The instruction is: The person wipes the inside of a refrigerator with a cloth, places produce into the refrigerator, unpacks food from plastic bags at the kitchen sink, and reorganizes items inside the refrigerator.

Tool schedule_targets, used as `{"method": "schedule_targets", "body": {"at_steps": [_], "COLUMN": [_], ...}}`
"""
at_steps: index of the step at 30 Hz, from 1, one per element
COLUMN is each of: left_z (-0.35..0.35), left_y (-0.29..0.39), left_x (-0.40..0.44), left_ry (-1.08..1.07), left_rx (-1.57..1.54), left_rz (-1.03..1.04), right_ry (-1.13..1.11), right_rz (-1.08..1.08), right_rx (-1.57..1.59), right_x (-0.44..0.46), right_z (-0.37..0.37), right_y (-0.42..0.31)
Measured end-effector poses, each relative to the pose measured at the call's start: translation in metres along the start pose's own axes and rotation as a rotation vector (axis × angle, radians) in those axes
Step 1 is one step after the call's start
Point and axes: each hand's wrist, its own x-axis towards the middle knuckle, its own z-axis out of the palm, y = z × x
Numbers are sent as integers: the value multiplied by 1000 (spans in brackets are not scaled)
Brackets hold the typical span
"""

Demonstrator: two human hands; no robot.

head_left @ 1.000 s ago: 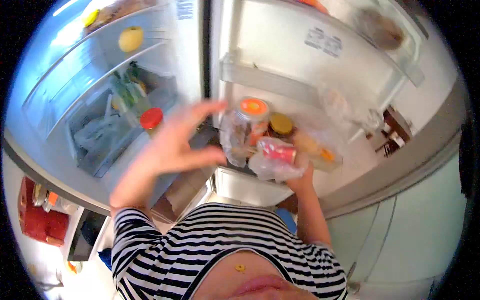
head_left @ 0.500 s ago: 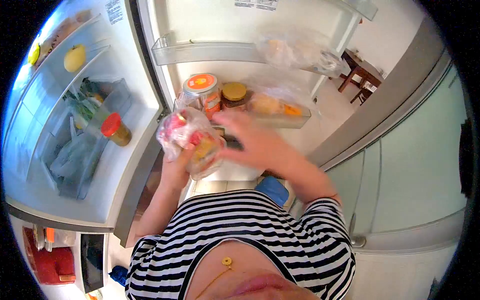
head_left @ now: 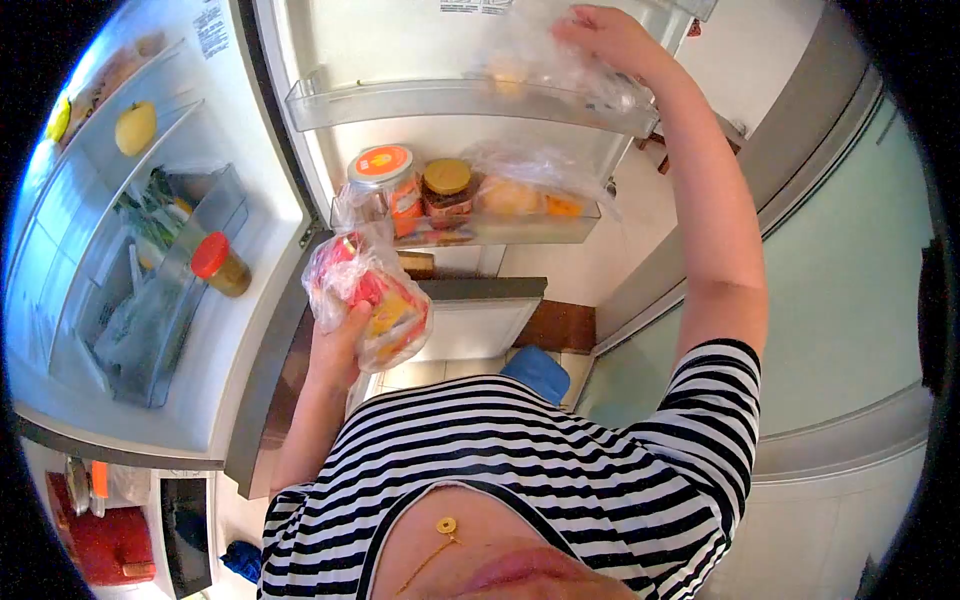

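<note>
A plastic-wrapped bundle [head_left: 398,325] of red and yellow contents sits clasped in my left hand [head_left: 338,345], just in front of the lower door shelf [head_left: 540,229] of the fridge. My right hand [head_left: 605,38] reaches to a clear plastic bag [head_left: 522,55] at the upper door shelf [head_left: 420,106], fingers bent; whether they pinch it, I cannot tell. Below it stand an orange-topped jar [head_left: 385,185] and a yellow-lidded jar [head_left: 447,187]; inside the fridge, a red-lidded jar [head_left: 224,267].

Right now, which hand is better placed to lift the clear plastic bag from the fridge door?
Probably your right hand: it is at the clear plastic bag, while your left hand holds another bag with red-and-yellow contents.
</note>
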Motion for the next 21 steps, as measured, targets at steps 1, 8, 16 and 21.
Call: {"method": "schedule_targets", "body": {"at_steps": [1,8,16,21], "left_z": [2,-7,-14,-13], "left_y": [1,1,7,13], "left_x": [-2,-8,-20,-24], "left_ry": [36,-6,93,130], "left_rx": [16,0,0,7], "left_rz": [-24,-4,15,-10], "right_ry": [20,149,0,18], "right_rz": [5,-14,-258,-348], "right_rx": [141,375,302,450], "right_x": [3,53,116,115], "right_z": [-2,24,39,47], "right_y": [-10,-34,-29,-42]}}
